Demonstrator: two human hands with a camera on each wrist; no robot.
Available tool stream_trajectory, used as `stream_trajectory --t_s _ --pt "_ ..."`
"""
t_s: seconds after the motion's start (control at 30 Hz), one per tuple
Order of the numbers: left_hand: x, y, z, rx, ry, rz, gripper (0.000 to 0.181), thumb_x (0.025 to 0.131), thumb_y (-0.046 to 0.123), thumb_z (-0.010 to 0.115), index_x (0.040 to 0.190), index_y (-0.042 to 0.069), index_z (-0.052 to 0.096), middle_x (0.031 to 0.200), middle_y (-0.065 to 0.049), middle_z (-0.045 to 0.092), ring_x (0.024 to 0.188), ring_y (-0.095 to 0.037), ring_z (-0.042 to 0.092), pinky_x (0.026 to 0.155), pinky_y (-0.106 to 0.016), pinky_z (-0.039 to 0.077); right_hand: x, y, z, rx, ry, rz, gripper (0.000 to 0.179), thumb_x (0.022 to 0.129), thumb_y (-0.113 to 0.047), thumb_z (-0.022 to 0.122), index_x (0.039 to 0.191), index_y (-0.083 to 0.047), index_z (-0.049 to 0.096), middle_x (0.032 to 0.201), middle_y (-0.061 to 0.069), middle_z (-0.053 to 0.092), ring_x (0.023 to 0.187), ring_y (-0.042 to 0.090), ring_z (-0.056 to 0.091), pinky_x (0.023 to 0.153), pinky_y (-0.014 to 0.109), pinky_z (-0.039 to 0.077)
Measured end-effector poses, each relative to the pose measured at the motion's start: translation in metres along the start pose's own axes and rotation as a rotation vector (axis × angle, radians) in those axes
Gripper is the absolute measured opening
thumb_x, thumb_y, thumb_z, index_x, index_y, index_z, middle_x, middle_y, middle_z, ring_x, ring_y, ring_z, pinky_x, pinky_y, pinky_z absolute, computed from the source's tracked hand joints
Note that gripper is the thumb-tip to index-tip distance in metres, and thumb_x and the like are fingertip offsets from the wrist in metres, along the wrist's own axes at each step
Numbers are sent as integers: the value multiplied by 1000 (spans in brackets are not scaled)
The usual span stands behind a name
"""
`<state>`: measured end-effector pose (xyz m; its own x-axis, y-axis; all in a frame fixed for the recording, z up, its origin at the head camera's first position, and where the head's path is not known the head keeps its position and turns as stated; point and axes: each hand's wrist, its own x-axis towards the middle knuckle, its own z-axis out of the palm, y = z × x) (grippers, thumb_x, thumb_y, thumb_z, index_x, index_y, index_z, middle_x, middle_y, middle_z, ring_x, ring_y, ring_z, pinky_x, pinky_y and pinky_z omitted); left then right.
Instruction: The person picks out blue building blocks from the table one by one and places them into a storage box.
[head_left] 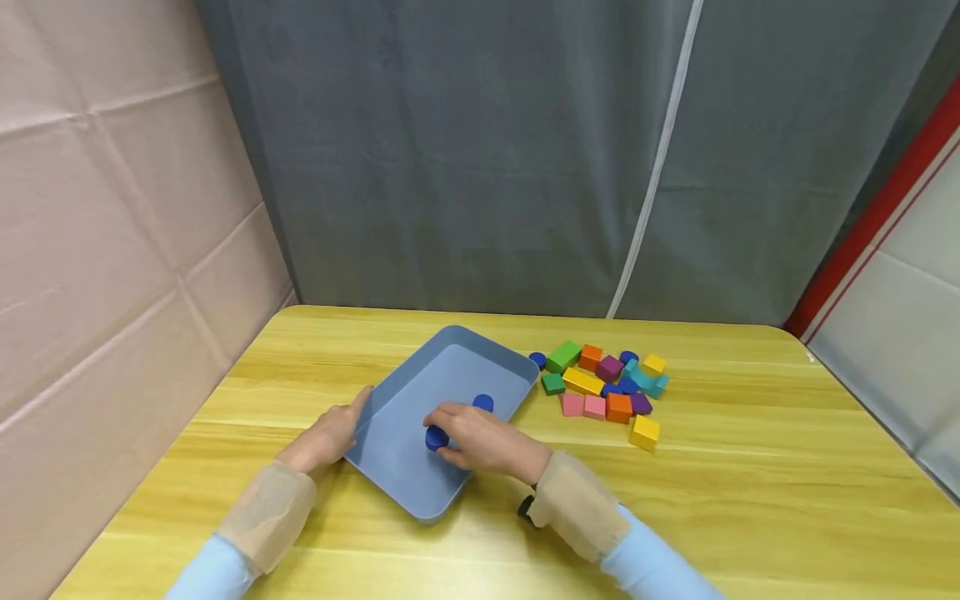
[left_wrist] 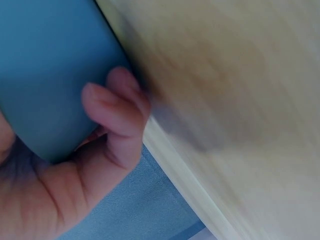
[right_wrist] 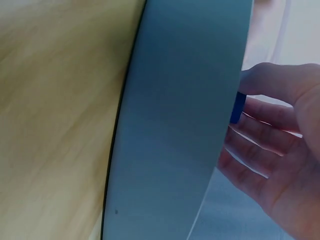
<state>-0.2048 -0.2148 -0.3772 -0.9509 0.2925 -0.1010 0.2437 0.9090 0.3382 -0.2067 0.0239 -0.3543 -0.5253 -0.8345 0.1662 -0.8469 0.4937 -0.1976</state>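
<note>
**Left hand (head_left: 327, 437) grips the tray (head_left: 423, 392); right hand (head_left: 483, 439) pinches a blue disc (head_left: 437, 439)**

From where I stand, starting at the left, the left hand's fingers are curled round the edge of the tray, the wall caught between them and the thumb. I would want that hold firm but light: enough to stop the tray sliding on the counter (head_left: 735, 508), not enough to tip it. Further right, the other hand reaches in over the near right rim, its fingers drawn narrow on the disc. A pinch on the side, thumb opposite fingertips, seems the right one to me; the wrist should ride clear of the rim, and the fingers part only with the disc flat on the tray floor. Whether it touches that floor now, I can't tell.

As for looks, the tray is a plain grey-blue, shallow, with rounded corners, and lies at a slant. The held disc, inside its walls, is deep blue and short, its round top and some of its side showing. A second blue disc (head_left: 483, 403) lies just beyond the right hand. Rightmost, beside the tray, loose blocks (head_left: 583, 382) sit close together in yellow, green, orange, pink, purple and teal.
</note>
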Motion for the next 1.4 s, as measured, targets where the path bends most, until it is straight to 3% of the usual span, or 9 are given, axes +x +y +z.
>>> stream_trajectory --t_s 0.2,0.43,0.6,1.4 --pt "-1 0 -1 -6 6 14 69 72 -15 52 134 -11 20 101 -33 55 98 -41 53 86 -50 41 4 -2 6 -8 -29 -18 32 80 -15 65 109 -4 59 100 5 58 86 9 56 73 12 45" --pt "4 -12 7 -6 15 36 75 73 -14 50 138 -5 15 101 -32 55 97 -40 53 85 -49 42 6 -5 12 -9 -70 -20 32 79 -14 65 109 -5 59 100 4 58 84 7 56 70 10 45" --pt "0 -3 2 -42 -12 -12 73 72 -15 50 137 -8 17 105 -32 54 100 -38 52 88 -50 40 7 -6 17 -39 -83 -34 32 79 -15 65 109 -6 59 99 3 58 86 6 56 71 10 44" --pt "0 -2 1 -49 -2 -10 71 72 -15 48 136 -10 17 107 -33 52 103 -40 50 89 -51 39 11 -11 27 -96 -118 -69 30 78 -19 67 105 -7 61 93 0 59 80 3 53 67 8 42"
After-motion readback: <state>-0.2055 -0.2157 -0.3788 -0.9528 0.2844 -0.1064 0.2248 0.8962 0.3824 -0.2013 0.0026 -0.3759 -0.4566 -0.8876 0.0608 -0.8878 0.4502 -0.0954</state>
